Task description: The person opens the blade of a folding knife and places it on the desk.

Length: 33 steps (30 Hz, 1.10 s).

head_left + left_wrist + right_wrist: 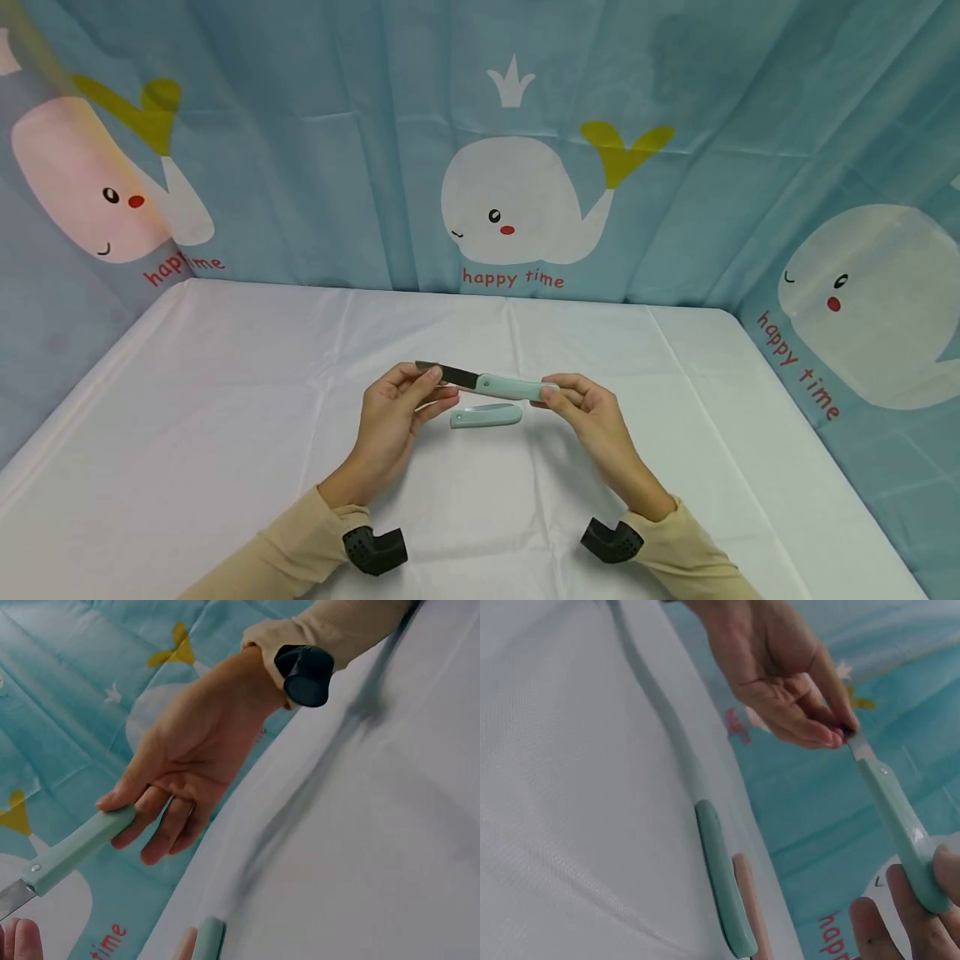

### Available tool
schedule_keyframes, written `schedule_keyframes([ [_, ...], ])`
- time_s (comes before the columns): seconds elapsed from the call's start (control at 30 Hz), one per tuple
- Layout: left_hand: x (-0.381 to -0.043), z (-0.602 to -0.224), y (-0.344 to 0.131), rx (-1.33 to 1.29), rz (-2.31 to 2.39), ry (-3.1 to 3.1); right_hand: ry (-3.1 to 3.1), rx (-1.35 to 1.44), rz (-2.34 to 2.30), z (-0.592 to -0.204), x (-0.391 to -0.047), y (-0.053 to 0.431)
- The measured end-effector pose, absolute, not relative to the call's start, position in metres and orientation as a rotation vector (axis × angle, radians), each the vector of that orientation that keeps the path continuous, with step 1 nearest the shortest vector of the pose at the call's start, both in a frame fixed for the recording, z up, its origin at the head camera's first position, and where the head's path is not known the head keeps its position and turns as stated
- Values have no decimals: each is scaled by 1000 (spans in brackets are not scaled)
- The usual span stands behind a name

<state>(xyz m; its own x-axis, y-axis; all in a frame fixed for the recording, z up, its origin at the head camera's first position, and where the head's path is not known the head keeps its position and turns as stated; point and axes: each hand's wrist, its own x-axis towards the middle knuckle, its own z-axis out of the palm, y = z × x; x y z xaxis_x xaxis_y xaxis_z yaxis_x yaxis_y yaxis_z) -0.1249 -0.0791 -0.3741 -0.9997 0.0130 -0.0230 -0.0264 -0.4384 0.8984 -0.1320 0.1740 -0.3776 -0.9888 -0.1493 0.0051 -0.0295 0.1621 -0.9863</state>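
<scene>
A folding knife (510, 387) with a pale mint-green handle is unfolded and held up above the table between both hands. My left hand (388, 427) pinches its dark-looking blade (459, 378) near the tip, between thumb and fingers. At the other end, my right hand (596, 429) grips the butt of the handle, thumb on the near side. The right wrist view shows the blade joining the handle (896, 817) at a small rivet. Just below, on the cloth, lies a second mint-green folding knife (486, 416), folded, with a thin strip of blade along its upper edge.
White cloth (225, 400) with fold creases covers the table. Blue curtains (322, 192) printed with whales hang along the back and both sides. Each wrist wears a black camera mount (375, 550) over a beige sleeve (300, 542).
</scene>
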Motion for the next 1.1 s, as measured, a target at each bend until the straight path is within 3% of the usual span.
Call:
schedule_keyframes([
  [0.43, -136, -380, -87, -85, 2523, 1899, 2415, -301, -1820, -385, -140, 180],
  [1.1, -179, -381, -95, -123, 2294, 2179, 2811, -521, -1525, -389, -188, 178],
])
